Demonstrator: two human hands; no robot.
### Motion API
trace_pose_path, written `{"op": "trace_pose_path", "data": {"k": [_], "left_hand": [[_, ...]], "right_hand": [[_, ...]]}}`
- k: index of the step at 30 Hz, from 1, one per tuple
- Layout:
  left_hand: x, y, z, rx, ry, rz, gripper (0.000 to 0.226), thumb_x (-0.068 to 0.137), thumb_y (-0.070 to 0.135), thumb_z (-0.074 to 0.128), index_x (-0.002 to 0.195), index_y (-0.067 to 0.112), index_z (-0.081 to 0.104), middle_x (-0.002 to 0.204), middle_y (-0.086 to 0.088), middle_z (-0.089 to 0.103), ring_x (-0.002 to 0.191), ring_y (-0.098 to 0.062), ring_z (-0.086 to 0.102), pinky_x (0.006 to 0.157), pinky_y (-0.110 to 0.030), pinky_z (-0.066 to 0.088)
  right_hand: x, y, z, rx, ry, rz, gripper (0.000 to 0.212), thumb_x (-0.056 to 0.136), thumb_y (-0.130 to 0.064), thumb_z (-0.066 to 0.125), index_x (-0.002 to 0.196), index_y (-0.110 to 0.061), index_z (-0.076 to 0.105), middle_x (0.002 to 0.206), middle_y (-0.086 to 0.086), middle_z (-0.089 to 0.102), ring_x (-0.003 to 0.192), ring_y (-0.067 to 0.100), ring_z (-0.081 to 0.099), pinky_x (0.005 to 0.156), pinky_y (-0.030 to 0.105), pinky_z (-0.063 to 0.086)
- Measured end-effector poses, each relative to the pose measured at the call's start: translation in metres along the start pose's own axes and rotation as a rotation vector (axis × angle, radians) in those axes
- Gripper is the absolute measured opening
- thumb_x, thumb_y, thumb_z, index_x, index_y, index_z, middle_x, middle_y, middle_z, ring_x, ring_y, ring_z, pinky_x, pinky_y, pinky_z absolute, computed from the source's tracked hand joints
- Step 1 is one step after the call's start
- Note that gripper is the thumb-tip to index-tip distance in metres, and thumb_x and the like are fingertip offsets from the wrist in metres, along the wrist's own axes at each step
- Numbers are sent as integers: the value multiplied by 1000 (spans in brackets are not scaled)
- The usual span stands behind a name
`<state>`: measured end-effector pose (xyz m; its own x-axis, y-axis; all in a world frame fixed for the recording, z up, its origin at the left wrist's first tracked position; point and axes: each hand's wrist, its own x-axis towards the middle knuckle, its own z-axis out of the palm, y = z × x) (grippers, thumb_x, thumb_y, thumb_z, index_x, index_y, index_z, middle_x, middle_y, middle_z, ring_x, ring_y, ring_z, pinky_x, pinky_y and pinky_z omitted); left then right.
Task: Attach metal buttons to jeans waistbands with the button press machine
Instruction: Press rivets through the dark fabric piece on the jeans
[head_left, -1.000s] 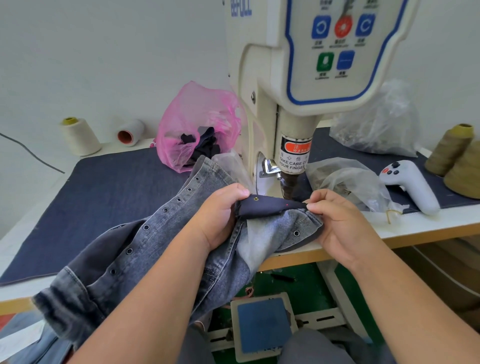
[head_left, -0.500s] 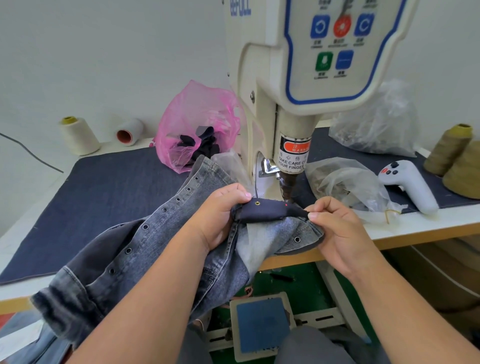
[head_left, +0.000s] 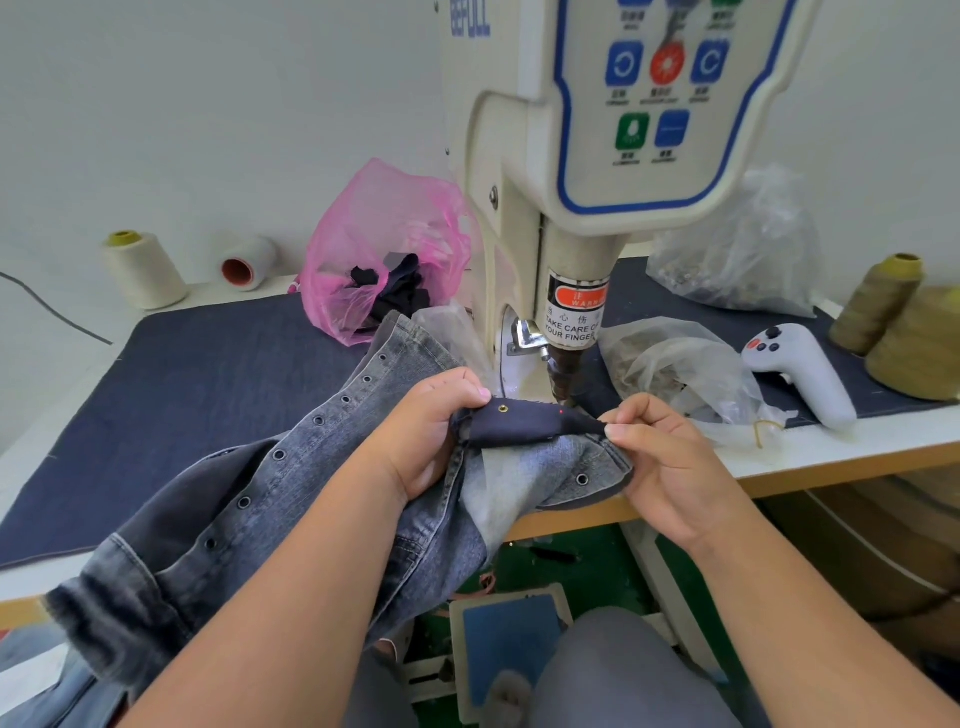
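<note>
Head view: two hands hold a jeans waistband under the button press machine.

Left hand grips the dark waistband at its left end, thumb on top beside a brass button; right hand pinches the waistband's right tip between thumb and fingers. Stretched between them, the waistband lies just below the press head of the button press machine, with a small red dot of light on the cloth. Grey jeans drape off the table edge toward the person's lap. Pink bag, clear plastic bags, thread cones and a white handheld controller sit on the blue mat.
</note>
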<state>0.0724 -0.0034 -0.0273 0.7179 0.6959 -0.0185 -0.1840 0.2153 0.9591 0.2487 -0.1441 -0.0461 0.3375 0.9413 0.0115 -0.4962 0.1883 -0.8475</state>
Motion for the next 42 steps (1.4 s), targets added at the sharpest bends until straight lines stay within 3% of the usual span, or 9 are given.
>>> {"op": "trace_pose_path", "data": {"k": [17, 25, 29, 33, 42], "left_hand": [[2, -2, -3, -5, -4, 24, 19, 71, 10, 57, 58, 17, 44, 55, 1, 42, 49, -9, 39, 46, -19, 35], [3, -3, -1, 27, -9, 33, 30, 71, 6, 57, 49, 22, 45, 50, 3, 40, 45, -6, 36, 45, -18, 31], [4, -4, -3, 51, 10, 33, 46, 85, -6, 54, 50, 22, 44, 50, 4, 38, 45, -5, 35, 44, -18, 30], [4, -2, 0, 52, 24, 29, 32, 70, 5, 58, 47, 23, 44, 49, 4, 38, 44, -6, 34, 44, -18, 30], [1, -1, 0, 45, 0, 22, 25, 67, 3, 56, 55, 16, 39, 55, -1, 36, 48, -8, 33, 47, -20, 27]], "right_hand": [[3, 1, 1, 37, 25, 8, 23, 71, 2, 57, 61, -18, 61, 70, 2, 64, 59, 14, 63, 54, 28, 54], [3, 0, 0, 48, 18, 25, 24, 70, 1, 57, 60, -20, 60, 68, 1, 62, 57, 14, 62, 51, 29, 54], [4, 0, 0, 38, 19, 31, 24, 70, 1, 58, 60, -20, 60, 69, 1, 63, 58, 14, 62, 52, 29, 54], [5, 0, 0, 35, 18, 37, 23, 71, 1, 58, 61, -20, 60, 69, 1, 63, 59, 14, 63, 52, 29, 54], [4, 1, -1, 43, 12, 27, 22, 70, 1, 58, 61, -19, 59, 69, 1, 61, 59, 14, 62, 52, 29, 54]]}}
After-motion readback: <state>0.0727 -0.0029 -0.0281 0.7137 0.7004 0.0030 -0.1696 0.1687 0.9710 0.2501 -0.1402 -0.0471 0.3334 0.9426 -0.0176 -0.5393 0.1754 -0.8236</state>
